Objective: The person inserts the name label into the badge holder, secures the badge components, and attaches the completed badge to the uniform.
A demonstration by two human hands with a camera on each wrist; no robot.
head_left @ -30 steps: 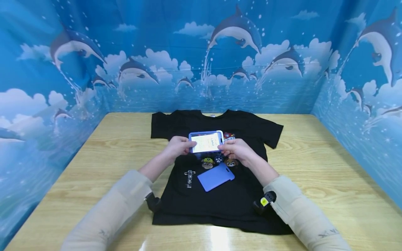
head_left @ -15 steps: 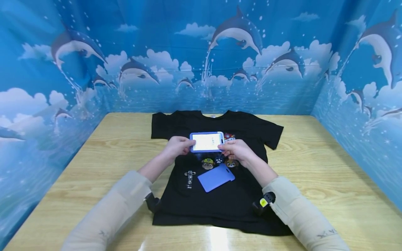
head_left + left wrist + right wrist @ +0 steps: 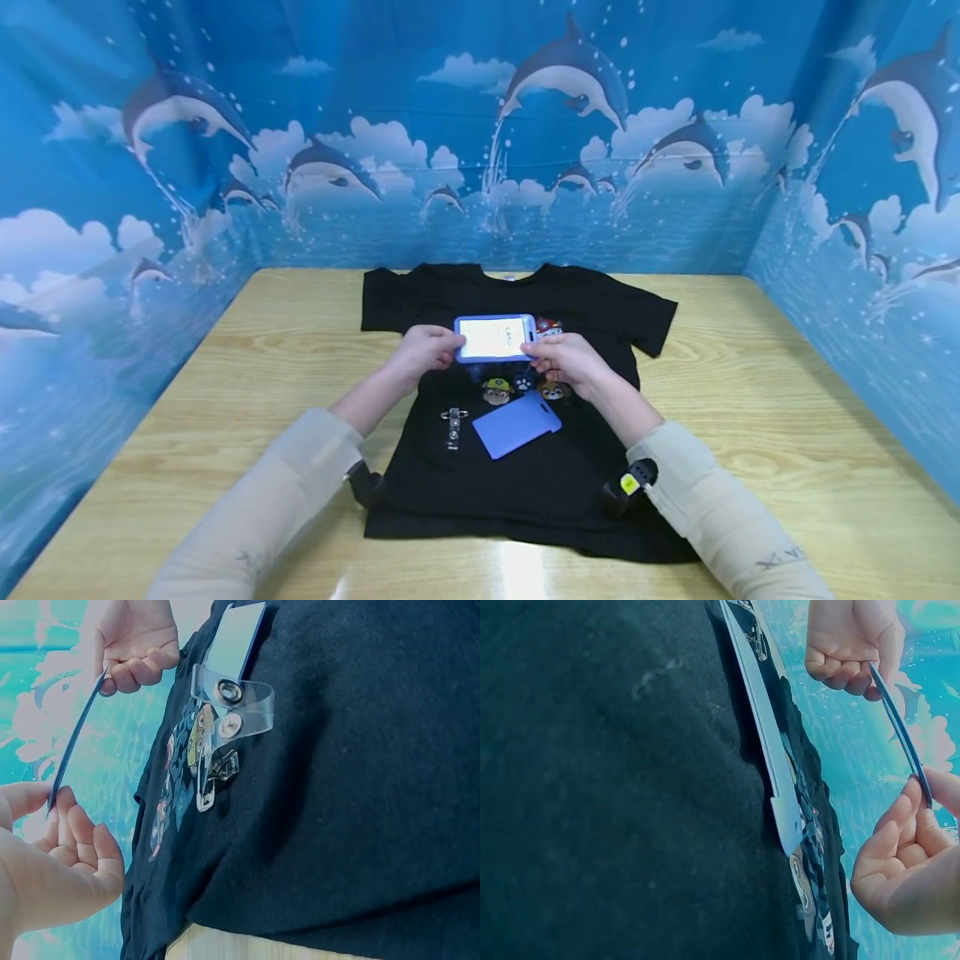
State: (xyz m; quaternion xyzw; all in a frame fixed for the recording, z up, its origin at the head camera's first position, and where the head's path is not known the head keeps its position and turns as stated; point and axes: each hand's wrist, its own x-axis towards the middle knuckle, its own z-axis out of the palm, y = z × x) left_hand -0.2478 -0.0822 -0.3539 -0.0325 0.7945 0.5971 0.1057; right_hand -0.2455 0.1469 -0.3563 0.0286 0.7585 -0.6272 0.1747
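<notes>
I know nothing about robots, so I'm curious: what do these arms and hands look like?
They belong to a person: the left hand and right hand are ungloved. Pale beige sleeves bear small dark markings. A black device shows beside each cuff; near the right one are a black band and a yellow patch.

From the head we look forward and down over the table (image 3: 750, 400); closer, both wrist views catch the badge holder (image 3: 491, 360) edge-on.

Can see a counter (image 3: 750, 417) of light wood grain, bearing directly one black T-shirt (image 3: 525, 479), spread out flat, up to the far side.
</notes>
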